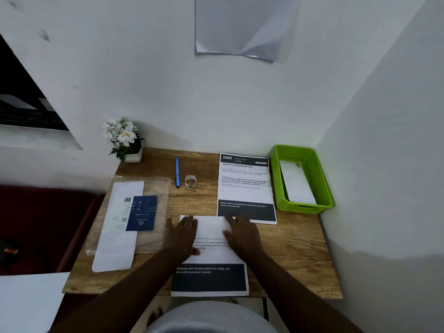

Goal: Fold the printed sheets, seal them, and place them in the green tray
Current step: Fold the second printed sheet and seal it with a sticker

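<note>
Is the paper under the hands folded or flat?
Partly folded. The paper's top edge is turned down over the print, and the left hand and right hand press it flat.

A blue pen (177, 172) lies near the potted white flowers (125, 139).

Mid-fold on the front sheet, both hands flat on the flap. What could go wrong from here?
1. The printed white sheet overhangs the wooden desk's near edge; pressing may shift it and skew the crease.
2. The right hand lies partly over the second printed sheet behind and may drag it.
3. The left hand may crease unevenly against the right.
</note>
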